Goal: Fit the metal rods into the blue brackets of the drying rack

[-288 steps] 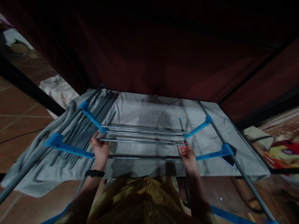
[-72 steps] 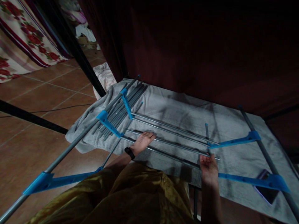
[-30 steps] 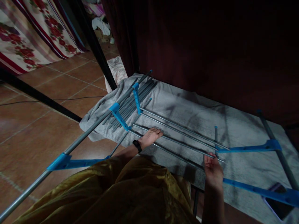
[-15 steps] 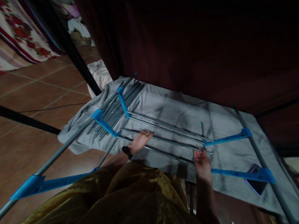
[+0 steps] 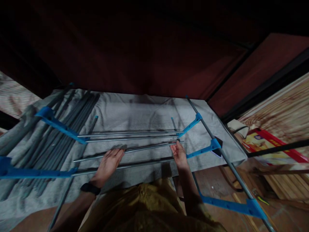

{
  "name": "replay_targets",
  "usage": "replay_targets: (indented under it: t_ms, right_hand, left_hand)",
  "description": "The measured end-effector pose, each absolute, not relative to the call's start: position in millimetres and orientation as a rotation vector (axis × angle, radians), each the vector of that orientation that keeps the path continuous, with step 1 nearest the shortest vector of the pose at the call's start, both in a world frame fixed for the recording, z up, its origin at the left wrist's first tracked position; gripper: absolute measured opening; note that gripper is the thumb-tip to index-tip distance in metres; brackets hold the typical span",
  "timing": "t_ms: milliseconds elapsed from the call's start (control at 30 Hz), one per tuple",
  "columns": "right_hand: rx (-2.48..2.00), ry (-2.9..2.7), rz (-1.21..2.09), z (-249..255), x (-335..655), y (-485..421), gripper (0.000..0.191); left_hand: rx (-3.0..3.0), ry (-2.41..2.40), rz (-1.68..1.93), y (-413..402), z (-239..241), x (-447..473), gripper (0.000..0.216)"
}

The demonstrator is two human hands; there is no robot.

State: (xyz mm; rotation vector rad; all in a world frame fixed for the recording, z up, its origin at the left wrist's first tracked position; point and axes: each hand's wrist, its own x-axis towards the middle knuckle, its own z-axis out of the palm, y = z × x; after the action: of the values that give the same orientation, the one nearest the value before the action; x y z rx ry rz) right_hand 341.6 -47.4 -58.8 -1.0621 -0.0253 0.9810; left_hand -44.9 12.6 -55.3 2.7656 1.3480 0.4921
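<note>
My left hand (image 5: 108, 162) lies flat, fingers open, on a loose metal rod (image 5: 127, 150) of the drying rack, above the grey cloth (image 5: 145, 112). My right hand (image 5: 179, 154) pinches its right end beside a blue bracket (image 5: 189, 125). Unseated at its left end, the rod could roll free.

hands: two, left (image 5: 107, 163) and right (image 5: 179, 154)
rods across the frame: four, the third (image 5: 145, 148) under both hands
blue brackets: six in view, one (image 5: 60, 126) at far left
long side poles: two, the right one (image 5: 229, 164) clearest
loose grey rods (image 5: 65, 129) at left: a bundle, too many to count
grey cloth (image 5: 145, 111): one
wristband (image 5: 90, 188): one
</note>
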Motion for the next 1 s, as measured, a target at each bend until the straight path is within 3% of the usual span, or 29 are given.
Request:
replay_targets:
  t_ms: [300, 733, 1000]
  right_hand:
    - [-1.002, -0.123, 1.027, -58.0, 337.6, -44.8, 0.018]
    - [-0.967, -0.076, 0.952, -51.3, 344.2, -41.4, 0.028]
    - [-0.991, -0.111, 0.973, -49.3, 347.1, -43.8, 0.022]
  left_hand:
    - [2.767, 1.405, 0.605, 16.2, -52.7, -45.0, 0.041]
    - [2.593, 1.362, 0.692, 21.4, -57.7, -50.0, 0.039]
    - [2.608, 1.395, 0.64, 20.7, -55.7, -51.0, 0.036]
